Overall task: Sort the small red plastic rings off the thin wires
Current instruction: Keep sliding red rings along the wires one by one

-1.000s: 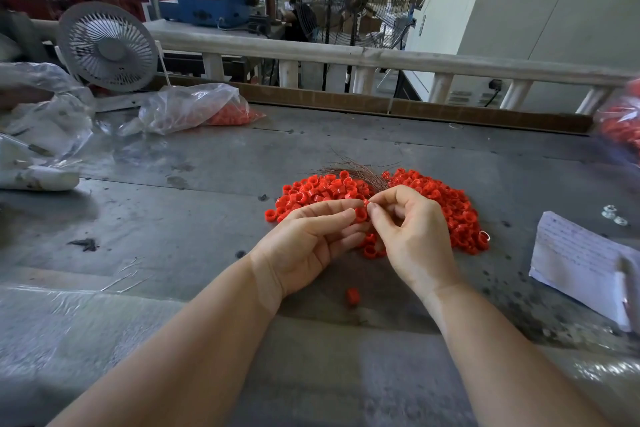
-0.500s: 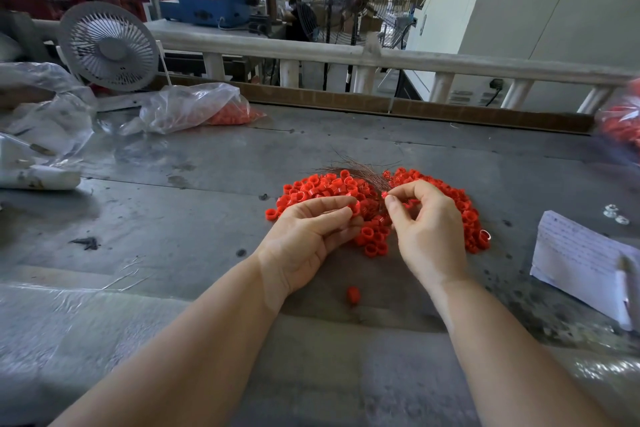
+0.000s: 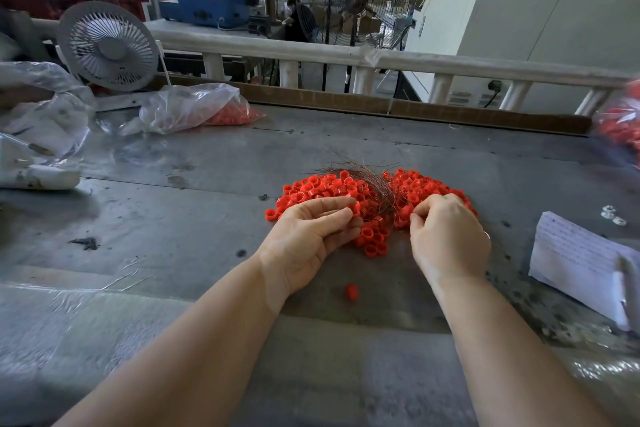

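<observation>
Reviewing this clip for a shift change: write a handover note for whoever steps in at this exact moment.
Left hand: fingers loosely curled at the near left of the red rings; whether it holds any, unclear.
Right hand: fingertips pinched at the pile's right half; what it grips is hidden.
Thin wires: a bundle through the pile's middle, on the metal table.
One stray ring lies nearer.
Done: cannot tell. Left: most rings sit around the wires.

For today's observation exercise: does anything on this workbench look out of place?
One red ring lies alone on the table, nearer the person than the main pile of rings, between the two forearms. It looks strayed.
</observation>
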Tool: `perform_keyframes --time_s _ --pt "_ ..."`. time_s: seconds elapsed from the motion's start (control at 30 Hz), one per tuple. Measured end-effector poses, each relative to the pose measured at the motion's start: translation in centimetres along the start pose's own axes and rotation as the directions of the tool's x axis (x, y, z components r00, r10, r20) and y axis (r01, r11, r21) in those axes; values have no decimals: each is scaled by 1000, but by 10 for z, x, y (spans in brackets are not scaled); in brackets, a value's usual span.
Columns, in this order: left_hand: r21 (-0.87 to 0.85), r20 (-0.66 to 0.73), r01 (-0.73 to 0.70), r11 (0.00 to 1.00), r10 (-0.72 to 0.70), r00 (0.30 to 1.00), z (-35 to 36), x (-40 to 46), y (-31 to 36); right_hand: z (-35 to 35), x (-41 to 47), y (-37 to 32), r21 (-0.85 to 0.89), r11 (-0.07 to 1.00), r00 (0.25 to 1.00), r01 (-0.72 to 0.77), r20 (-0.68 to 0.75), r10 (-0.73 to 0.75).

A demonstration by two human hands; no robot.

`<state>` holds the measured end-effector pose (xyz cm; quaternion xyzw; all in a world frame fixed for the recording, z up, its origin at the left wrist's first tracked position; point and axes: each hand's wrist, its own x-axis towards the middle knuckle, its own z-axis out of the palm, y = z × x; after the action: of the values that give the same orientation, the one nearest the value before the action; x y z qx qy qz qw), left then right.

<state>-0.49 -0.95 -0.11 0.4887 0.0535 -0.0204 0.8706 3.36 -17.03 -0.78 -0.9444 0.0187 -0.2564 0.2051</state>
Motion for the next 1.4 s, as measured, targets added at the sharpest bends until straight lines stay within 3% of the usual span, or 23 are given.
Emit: perform_keyframes --time_s 0.13,0.23,0.3,0.37,0.43,0.77,1.4 --pt "-6 -4 3 1000 -3 1000 0 1 -1 0 3 4 -88 995 997 44 67 -38" --pt "-10 -7 4 1000 -4 1000 -1 2 -1 -4 2 -1 92 977 978 191 -104 -182" --pt "-10 -4 7 1000 -7 1000 0 2 -1 -9 -2 -10 218 900 911 378 -257 -321" --pt "-10 0 13 1000 -13 1000 0 1 -1 -11 -7 -16 282 809 851 516 -273 -448" --pt "-11 3 19 1000 -19 1000 0 1 0 -11 -11 -20 327 761 829 560 -217 -516" --pt "-10 13 9 1000 -9 1000 0 0 1 -9 -11 -18 373 819 866 436 74 -494" --pt "-62 -3 12 998 -12 1000 0 0 1 -6 -9 -19 568 737 888 366 25 -460"
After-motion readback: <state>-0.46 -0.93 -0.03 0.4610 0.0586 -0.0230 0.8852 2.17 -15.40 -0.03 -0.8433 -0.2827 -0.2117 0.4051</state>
